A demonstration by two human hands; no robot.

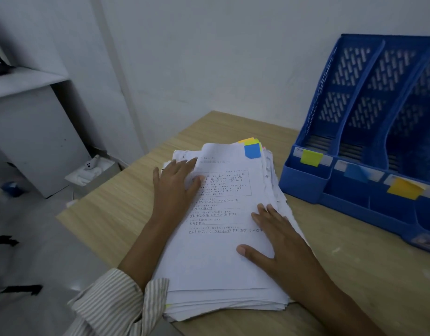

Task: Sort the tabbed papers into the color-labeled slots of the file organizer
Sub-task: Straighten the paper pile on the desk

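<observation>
A thick stack of white papers [218,258] lies on the wooden table [117,212]. The top sheet carries printed and handwritten text and a blue tab [252,150] at its far corner; yellow, orange and green tabs peek out behind it. My left hand [176,185] rests flat on the stack's upper left part, fingers straight. My right hand [279,241] lies flat on the stack's right edge, thumb spread. To the right stands a blue file organizer [369,132] with three slots, labeled green-yellow [310,158], blue [357,173] and orange-yellow [404,188].
White walls rise behind the table. On the left stand a grey shelf unit [27,112] and a low box with white cloths [92,170] on the floor. The table's left edge drops to the grey floor.
</observation>
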